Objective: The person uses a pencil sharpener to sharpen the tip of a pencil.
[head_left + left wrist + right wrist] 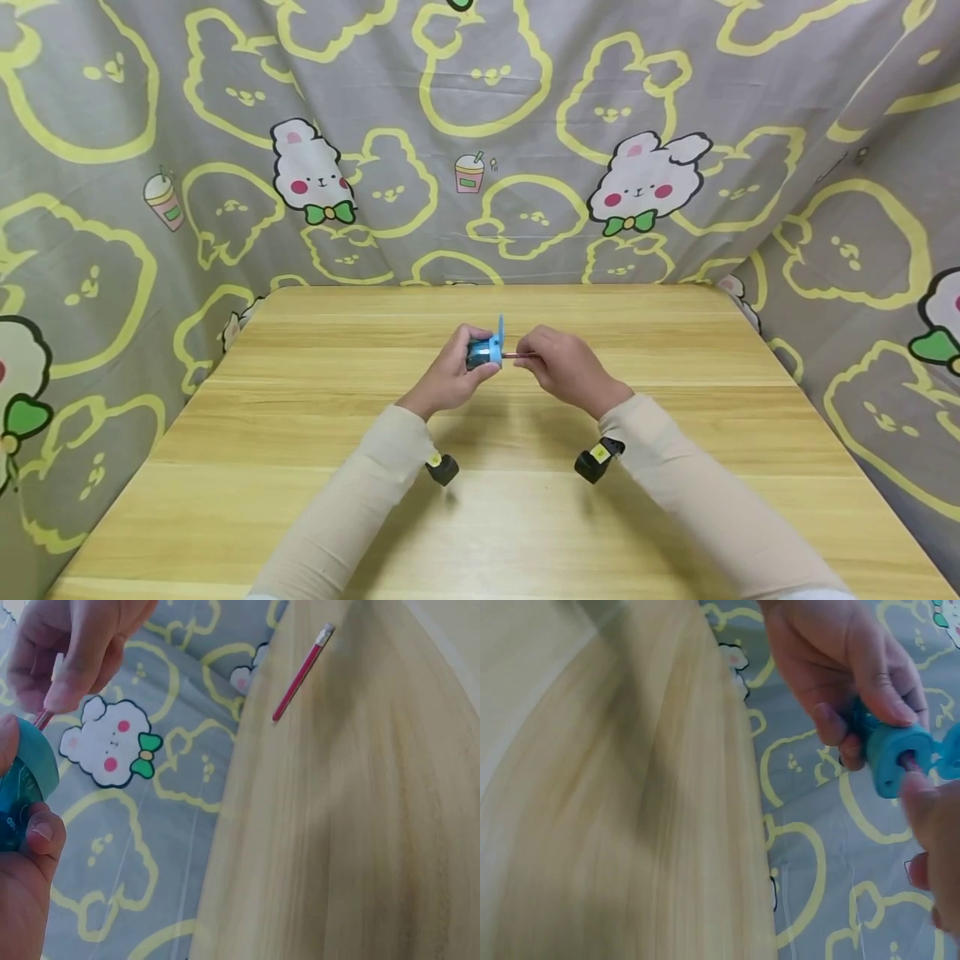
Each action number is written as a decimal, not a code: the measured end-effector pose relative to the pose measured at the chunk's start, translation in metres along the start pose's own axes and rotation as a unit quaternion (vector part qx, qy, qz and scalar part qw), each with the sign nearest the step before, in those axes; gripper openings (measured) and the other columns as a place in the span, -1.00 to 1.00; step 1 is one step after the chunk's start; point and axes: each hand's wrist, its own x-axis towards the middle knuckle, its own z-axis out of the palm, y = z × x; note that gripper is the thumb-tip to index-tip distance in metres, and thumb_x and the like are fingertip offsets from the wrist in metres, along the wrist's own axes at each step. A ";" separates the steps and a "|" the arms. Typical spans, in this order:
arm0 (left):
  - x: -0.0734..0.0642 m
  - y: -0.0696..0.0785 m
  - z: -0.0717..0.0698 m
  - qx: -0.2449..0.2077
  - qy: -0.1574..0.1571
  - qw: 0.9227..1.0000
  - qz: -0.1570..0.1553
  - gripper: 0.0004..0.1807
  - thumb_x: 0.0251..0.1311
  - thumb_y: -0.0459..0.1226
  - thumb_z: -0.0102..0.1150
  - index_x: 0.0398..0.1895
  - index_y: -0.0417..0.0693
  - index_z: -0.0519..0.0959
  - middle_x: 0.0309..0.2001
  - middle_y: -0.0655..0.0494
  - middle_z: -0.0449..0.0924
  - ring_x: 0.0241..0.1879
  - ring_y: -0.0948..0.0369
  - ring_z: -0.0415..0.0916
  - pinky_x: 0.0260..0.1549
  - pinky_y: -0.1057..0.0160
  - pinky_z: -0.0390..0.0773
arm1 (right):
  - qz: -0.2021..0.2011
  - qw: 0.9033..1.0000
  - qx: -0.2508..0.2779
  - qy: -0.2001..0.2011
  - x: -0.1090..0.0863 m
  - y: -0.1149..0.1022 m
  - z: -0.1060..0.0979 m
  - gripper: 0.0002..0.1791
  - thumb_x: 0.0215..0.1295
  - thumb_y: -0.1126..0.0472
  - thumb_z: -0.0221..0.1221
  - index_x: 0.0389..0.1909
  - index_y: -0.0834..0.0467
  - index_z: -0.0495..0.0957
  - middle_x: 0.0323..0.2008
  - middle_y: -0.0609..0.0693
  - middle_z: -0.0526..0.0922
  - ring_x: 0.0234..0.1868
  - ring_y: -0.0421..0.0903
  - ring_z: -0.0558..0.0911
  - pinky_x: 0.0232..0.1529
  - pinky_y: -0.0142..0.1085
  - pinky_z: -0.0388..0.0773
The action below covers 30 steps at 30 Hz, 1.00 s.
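Left to right: left hand, in its cream sleeve, grips a small translucent-blue plastic pencil sharpener with a lighter blue collar, fingers and thumb wrapped round the body, held up over the middle-far part of the light wood-grain table. Grip sits behind the collar, so the hole facing right is unobstructed. I'd hold the body dead still there and not squeeze the plastic hard. Thin blue flip lid stands open at the collar's far side; worth watching that the knuckles don't knock it. Slim dark-red pencil comes next, roughly level, its left end inside the hole; how deep, can't tell. Right hand pinches it just right of the collar, thumb and fingers close together. Short grip like that should help control; best to line the pencil up with the hole, push lightly, twist evenly, and avoid side load that could snap the lead. If it binds, back off slightly rather than force it. A second red pencil with a pale eraser end lies on the table in the left wrist view, off to the right; can't make it out in the head view.
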 end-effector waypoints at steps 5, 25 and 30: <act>0.000 0.003 0.002 0.006 0.001 1.000 -0.001 -0.55 0.27 -0.38 -0.01 0.14 -0.33 0.10 0.11 -0.26 0.19 0.00 0.02 0.34 -0.07 0.18 0.43 | -0.029 0.994 -0.099 0.047 -0.001 -0.002 0.003 -0.91 0.09 0.25 0.27 -0.47 0.17 0.57 -0.60 -0.06 0.57 -0.67 -0.19 0.49 -0.65 -0.38 0.43; -0.001 0.009 0.002 0.018 -0.001 1.000 0.001 -0.55 0.27 -0.38 -0.02 0.14 -0.37 0.10 0.09 -0.29 0.21 0.00 0.00 0.34 -0.07 0.15 0.42 | -0.048 0.994 -0.074 0.060 -0.001 -0.004 0.007 -0.92 0.05 0.29 0.30 -0.47 0.17 0.57 -0.60 -0.07 0.59 -0.68 -0.22 0.51 -0.68 -0.41 0.41; -0.001 0.010 0.003 0.020 -0.004 1.000 0.003 -0.55 0.26 -0.39 -0.01 0.13 -0.36 0.10 0.08 -0.29 0.22 -0.02 0.01 0.34 -0.07 0.16 0.42 | -0.040 0.993 -0.101 0.038 -0.001 -0.005 0.005 -0.95 0.09 0.26 0.27 -0.47 0.17 0.60 -0.61 -0.08 0.61 -0.71 -0.25 0.49 -0.72 -0.41 0.38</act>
